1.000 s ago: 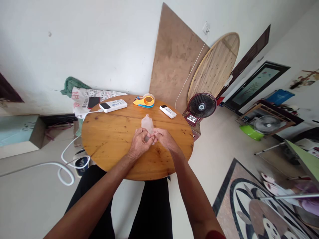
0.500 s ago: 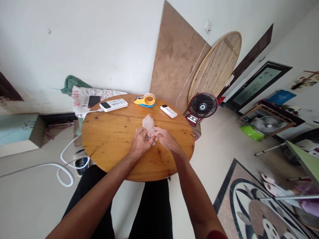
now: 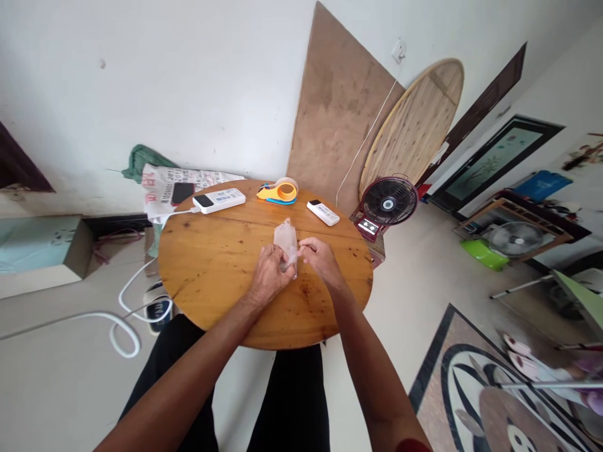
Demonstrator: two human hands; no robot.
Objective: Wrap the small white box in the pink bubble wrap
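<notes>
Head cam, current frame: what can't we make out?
All in the head view:
- Lower part of the packet: partly covered by the left hand.
- Whether the right hand touches it: fingertips too small to tell.
- Print on the smaller white gadget: too small.
- Rest of the round floor pattern: cut off by the bottom edge.

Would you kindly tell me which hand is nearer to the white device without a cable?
Right. The right hand is on the person's side of the white device, not touching it; the left hand, holding the pale pouch, is farther off to the left.
</notes>
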